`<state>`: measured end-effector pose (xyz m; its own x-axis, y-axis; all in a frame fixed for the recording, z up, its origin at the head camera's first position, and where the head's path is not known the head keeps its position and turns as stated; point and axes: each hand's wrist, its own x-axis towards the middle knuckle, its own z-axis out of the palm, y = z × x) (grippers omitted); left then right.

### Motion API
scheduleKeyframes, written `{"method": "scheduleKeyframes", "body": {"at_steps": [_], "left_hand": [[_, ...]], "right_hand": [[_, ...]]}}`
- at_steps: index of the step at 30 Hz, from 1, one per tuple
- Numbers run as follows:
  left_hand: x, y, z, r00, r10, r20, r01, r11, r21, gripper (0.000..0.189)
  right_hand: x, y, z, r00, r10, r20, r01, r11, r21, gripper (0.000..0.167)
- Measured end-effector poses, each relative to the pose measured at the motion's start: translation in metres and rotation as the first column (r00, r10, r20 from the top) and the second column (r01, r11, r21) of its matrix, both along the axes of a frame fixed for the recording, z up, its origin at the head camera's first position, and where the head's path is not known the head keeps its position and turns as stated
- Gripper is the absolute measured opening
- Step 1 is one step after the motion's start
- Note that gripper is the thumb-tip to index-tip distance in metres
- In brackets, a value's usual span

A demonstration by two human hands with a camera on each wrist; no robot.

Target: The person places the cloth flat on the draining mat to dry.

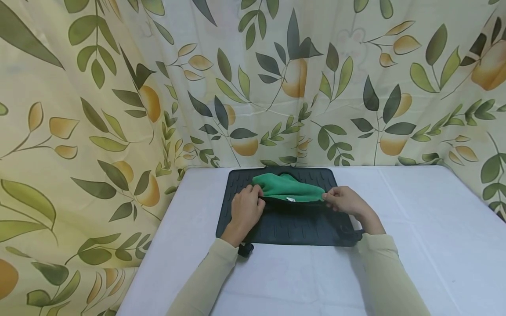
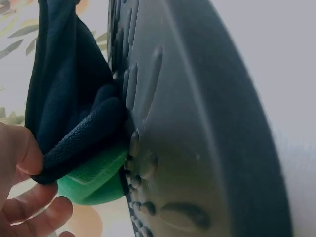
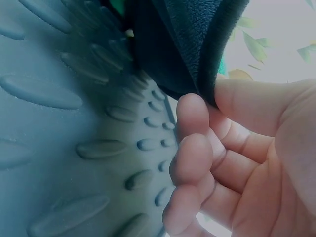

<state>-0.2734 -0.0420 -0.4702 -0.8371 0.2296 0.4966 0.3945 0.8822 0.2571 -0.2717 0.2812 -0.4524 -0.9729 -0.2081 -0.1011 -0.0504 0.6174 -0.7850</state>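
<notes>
A soft cloth (image 1: 288,188), green on one face and dark on the other, hangs in folds over a dark ridged mat (image 1: 292,230). A small white label shows at its near edge. My left hand (image 1: 246,210) pinches the cloth's left end. The left wrist view shows the cloth's dark face (image 2: 69,103) between thumb and fingers, with green folds below. At the right end, my right hand (image 1: 348,202) pinches the edge. In the right wrist view the dark cloth (image 3: 173,44) sits between thumb and index finger, the other fingers curled beneath.
The mat lies on a table with a white cover (image 1: 427,245). Behind the table and along its left side hangs a curtain (image 1: 328,114) printed with leaves and fruit. A small black object (image 1: 246,250) shows under the left wrist.
</notes>
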Motion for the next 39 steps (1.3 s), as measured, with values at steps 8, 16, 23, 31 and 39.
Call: {"method": "scheduleKeyframes", "body": {"at_steps": [8, 16, 23, 31, 39], "left_hand": [[-0.003, -0.004, 0.000, 0.992, -0.041, 0.122, 0.035, 0.998, 0.054, 0.011], [-0.004, -0.012, 0.002, 0.914, -0.170, 0.369, 0.178, 0.984, 0.013, 0.029], [-0.004, -0.013, 0.003, 0.881, -0.164, 0.444, 0.218, 0.973, -0.073, 0.030], [-0.005, -0.016, 0.004, 0.921, -0.144, 0.361, 0.180, 0.981, -0.067, 0.021], [-0.008, -0.020, 0.008, 0.960, -0.140, 0.242, 0.138, 0.990, 0.027, 0.017]], "right_hand": [[0.000, 0.007, 0.000, 0.999, -0.032, 0.020, 0.032, 0.999, 0.014, 0.029], [0.003, 0.006, -0.002, 0.995, -0.027, 0.097, 0.022, 0.999, 0.044, 0.028], [0.002, 0.003, -0.002, 0.984, 0.052, 0.173, -0.070, 0.992, 0.101, 0.034], [0.003, 0.002, -0.005, 0.965, 0.208, 0.157, -0.232, 0.960, 0.158, 0.031], [0.004, 0.011, -0.001, 0.979, 0.140, 0.150, -0.152, 0.986, 0.075, 0.027]]}}
